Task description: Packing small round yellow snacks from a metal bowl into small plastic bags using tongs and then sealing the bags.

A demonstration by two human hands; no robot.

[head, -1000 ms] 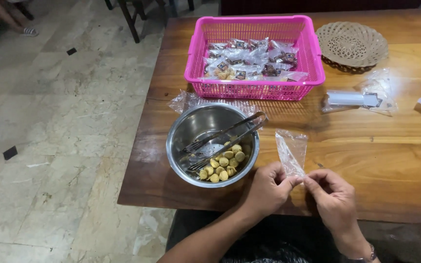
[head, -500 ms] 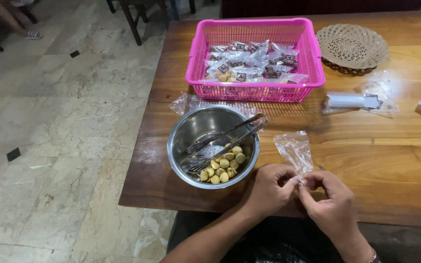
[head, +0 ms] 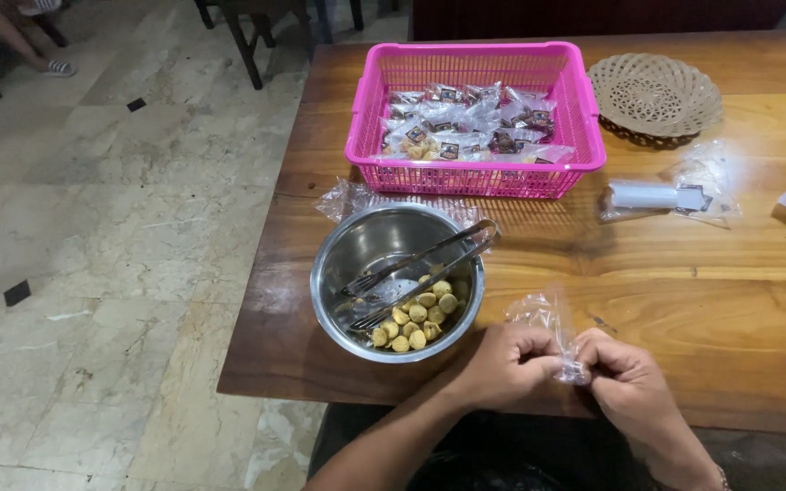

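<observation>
Brown wooden table (head: pixel 684 300) is carrying everything I am watching. My left hand (head: pixel 502 364) and right hand (head: pixel 625 386) are pinching a small clear plastic bag (head: pixel 552 327) between closed fingertips at the near edge, just beside a round steel bowl (head: pixel 357 241) holding small yellow biscuits (head: pixel 416 314) and metal tongs (head: pixel 420 264).

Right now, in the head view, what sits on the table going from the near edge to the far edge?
Hands (left, right) pinching a clear bag → steel bowl with tongs → pink basket.
</observation>
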